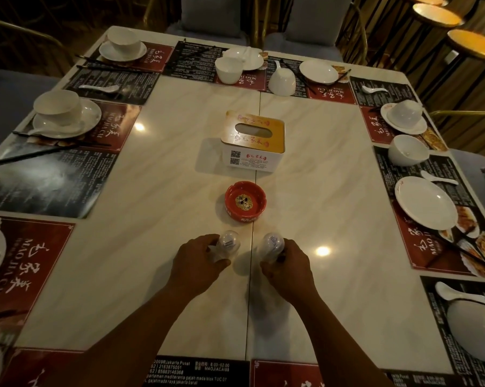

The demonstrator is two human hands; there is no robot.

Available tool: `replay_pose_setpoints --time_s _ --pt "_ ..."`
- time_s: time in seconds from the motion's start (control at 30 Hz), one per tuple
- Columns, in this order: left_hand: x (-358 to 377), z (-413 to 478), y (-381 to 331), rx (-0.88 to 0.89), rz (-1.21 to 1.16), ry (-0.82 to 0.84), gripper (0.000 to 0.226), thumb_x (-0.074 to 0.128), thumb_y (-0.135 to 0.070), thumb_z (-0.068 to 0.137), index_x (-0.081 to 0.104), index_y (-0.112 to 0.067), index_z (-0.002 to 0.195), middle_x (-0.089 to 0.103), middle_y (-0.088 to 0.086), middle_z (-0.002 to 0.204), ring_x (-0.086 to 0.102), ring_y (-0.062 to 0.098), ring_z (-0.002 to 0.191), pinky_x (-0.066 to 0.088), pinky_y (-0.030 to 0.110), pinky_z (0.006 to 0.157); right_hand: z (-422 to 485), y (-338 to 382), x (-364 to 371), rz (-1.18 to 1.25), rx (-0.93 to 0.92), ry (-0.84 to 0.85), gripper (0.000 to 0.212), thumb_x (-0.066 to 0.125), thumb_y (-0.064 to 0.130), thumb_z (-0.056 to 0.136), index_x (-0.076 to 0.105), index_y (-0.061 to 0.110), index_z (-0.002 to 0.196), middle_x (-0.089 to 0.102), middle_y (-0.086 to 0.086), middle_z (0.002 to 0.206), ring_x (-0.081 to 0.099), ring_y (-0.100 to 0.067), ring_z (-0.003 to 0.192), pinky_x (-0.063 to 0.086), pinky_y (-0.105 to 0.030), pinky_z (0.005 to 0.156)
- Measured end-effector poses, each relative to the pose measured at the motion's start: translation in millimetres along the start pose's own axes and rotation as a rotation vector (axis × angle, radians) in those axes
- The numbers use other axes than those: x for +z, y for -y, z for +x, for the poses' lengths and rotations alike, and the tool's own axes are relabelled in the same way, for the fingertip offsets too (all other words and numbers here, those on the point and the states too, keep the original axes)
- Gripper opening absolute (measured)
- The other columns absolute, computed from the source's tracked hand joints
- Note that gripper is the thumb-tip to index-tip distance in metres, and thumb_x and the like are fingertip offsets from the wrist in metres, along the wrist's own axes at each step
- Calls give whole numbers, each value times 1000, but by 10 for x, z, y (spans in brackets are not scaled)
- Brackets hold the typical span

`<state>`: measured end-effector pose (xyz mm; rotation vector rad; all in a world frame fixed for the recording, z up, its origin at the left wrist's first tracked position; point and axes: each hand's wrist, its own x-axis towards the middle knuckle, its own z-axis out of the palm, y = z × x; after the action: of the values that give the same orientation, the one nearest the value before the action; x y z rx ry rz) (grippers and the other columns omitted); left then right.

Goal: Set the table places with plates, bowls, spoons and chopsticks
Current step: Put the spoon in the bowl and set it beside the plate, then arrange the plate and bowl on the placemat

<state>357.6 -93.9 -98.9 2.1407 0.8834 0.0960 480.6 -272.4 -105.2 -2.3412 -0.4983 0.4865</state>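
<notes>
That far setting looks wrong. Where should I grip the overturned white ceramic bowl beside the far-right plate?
Come from above and span the overturned white ceramic bowl across its rounded outer wall, fingers opposite thumb. Its mouth faces down onto the placemat, so the rim likely cannot be pinched.

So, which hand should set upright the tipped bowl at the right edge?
Right: the right hand is on the tipped bowl's side; the left hand would probably cross over. Both grip small bottles.
</notes>
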Motion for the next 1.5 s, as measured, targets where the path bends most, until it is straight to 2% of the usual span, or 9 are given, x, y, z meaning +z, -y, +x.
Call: replay_pose_setpoints --time_s 0.2,0.33,0.5,0.77,0.9,1.0,1.2,1.37,1.5 --pt "17 11 116 -8 26 12 72 89 -37 68 59 -22 132 68 -1 122 65 16 108 54 34 95 -5 -43 -43 40 -68 22 57 81 17 77 56 24 128 64 6 121 59 -7 102 39 -4 80" --pt "-10 -23 136 3 36 -5 74 89 -28 70 56 -18 135 66 1 125 63 17 110 51 28 93 -34 -131 -87 -3 -49 30 61 78 15 80 53 22 135 61 5 125 60 -11 105 45 -12 84" --pt "-150 -210 120 0 103 -43 63 82 -30 77 57 -17 133 66 -1 123 63 14 99 49 24 85 -195 -263 -277 -102 -73 95 41 72 18 87 61 17 127 64 0 121 63 -16 105 53 -26 92" --pt "-364 -908 -133 78 117 4 42 77 -31 82 65 -24 122 67 -14 100 62 0 79 41 5 69 -594 -364 -786 -276 -168 238 31 68 23 89 66 16 119 70 2 107 64 -9 91 51 -19 81" --pt "-329 -1265 -331 135 88 54 41 78 -30 82 66 -24 120 68 -13 98 65 1 76 51 16 73 -889 -416 -1123 -278 -138 193 27 69 24 90 67 18 117 66 9 95 62 -1 78 43 -5 66" --pt "-219 -1534 -463 179 79 118 40 77 -30 83 66 -25 121 68 -12 100 66 2 75 54 19 74 -1197 -511 -1334 -269 -83 168 26 68 23 91 67 18 116 61 16 87 60 5 69 42 -3 58" --pt "81 -2089 -516 247 104 224 39 73 -33 84 66 -24 121 70 -8 106 63 2 80 51 21 78 -2099 -798 -1612 -345 38 107 21 67 26 91 69 24 111 69 7 97 64 -9 86 41 -15 71" --pt "257 -2564 -485 256 115 275 23 68 -25 86 70 -18 109 72 -2 101 66 13 87 58 36 81 -2792 -1184 -1613 -273 176 158 17 68 26 92 67 23 109 69 5 100 64 -9 90 55 -28 82" --pt "381 -2888 -517 226 88 330 21 68 -20 85 69 -18 106 71 -1 97 65 14 87 57 38 82 -3140 -1294 -1551 -198 213 131 7 63 25 96 66 27 102 69 9 94 65 -6 87 54 -26 78"
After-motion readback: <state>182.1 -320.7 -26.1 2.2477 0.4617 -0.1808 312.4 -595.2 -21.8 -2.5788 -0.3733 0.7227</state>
